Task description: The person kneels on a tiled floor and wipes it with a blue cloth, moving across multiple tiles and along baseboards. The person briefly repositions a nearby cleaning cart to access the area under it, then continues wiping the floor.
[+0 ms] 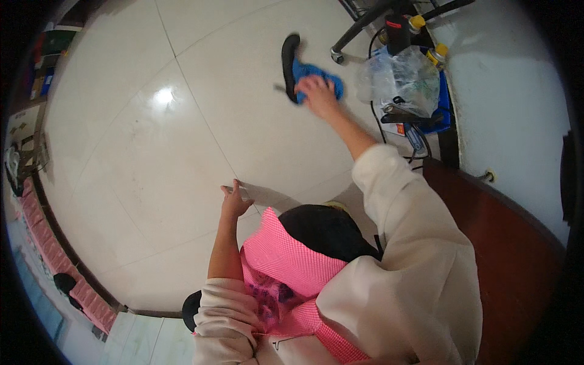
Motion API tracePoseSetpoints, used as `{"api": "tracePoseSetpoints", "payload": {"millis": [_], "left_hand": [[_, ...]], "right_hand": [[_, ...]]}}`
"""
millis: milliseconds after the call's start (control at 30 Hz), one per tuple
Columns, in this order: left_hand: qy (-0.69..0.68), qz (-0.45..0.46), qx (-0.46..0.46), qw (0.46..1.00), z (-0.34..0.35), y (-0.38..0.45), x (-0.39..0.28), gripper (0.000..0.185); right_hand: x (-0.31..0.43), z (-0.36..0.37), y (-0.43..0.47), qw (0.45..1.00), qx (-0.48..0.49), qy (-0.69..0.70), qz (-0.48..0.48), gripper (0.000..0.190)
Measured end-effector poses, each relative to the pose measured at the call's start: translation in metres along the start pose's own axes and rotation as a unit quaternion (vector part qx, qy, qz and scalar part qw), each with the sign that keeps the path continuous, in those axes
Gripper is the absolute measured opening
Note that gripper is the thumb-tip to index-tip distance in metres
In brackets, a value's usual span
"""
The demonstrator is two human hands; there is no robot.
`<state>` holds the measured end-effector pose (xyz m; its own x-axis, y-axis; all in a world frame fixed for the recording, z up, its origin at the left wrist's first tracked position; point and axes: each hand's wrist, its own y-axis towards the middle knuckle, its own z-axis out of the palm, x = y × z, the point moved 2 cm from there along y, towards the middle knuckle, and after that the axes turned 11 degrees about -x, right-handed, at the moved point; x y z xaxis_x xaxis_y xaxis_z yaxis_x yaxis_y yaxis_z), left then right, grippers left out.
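My right hand (317, 93) reaches far out over the floor, its fingers bent over a blue-and-black object (321, 73). This object has a long curved black edge and a rounded blue body; motion blur hides what kind of thing it is. My left hand (236, 203) holds nothing. Its fingers are spread low over the pale floor tiles (182, 150), beside my knee; whether they touch the tiles I cannot tell. Across my lap lies a pink woven-textured sheet or apron (296, 260) with dark purple print in its folds.
At the upper right, a blue tray (445, 102) holds a clear plastic bag (401, 80) and black tools; yellow-capped cans (438, 54) and cables lie around it. A chair's caster (337, 56) stands nearby. A reddish-brown board (502, 255) meets the white wall (511, 114).
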<state>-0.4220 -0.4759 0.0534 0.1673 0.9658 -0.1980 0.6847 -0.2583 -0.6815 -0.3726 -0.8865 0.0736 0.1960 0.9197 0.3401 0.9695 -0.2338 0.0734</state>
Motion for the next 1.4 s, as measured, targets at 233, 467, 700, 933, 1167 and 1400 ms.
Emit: {"api": "tracePoseSetpoints", "payload": {"millis": [233, 467, 700, 933, 1167, 1400], "left_hand": [[0.005, -0.043, 0.034, 0.998, -0.013, -0.007, -0.030, 0.106], [0.051, -0.014, 0.003, 0.999, -0.009, -0.009, -0.028, 0.104], [0.057, -0.034, -0.003, 0.998, -0.017, -0.014, -0.030, 0.105], [0.060, -0.030, 0.020, 0.998, -0.026, -0.022, -0.036, 0.109], [0.069, -0.059, 0.026, 0.996, -0.027, -0.021, -0.031, 0.110], [0.035, -0.045, 0.014, 0.998, -0.020, -0.015, -0.039, 0.109]], "right_hand": [[0.023, -0.019, -0.222, 0.954, 0.245, 0.151, -0.078, 0.028], [-0.014, -0.068, -0.110, 0.943, -0.170, 0.201, 0.203, 0.028], [-0.082, -0.068, 0.040, 0.877, -0.394, 0.077, 0.265, 0.031], [-0.172, -0.014, 0.116, 0.947, -0.146, -0.131, 0.253, 0.053], [-0.163, -0.001, 0.107, 0.949, -0.013, -0.030, 0.315, 0.063], [-0.190, 0.011, 0.066, 0.976, -0.043, -0.105, 0.188, 0.050]]}}
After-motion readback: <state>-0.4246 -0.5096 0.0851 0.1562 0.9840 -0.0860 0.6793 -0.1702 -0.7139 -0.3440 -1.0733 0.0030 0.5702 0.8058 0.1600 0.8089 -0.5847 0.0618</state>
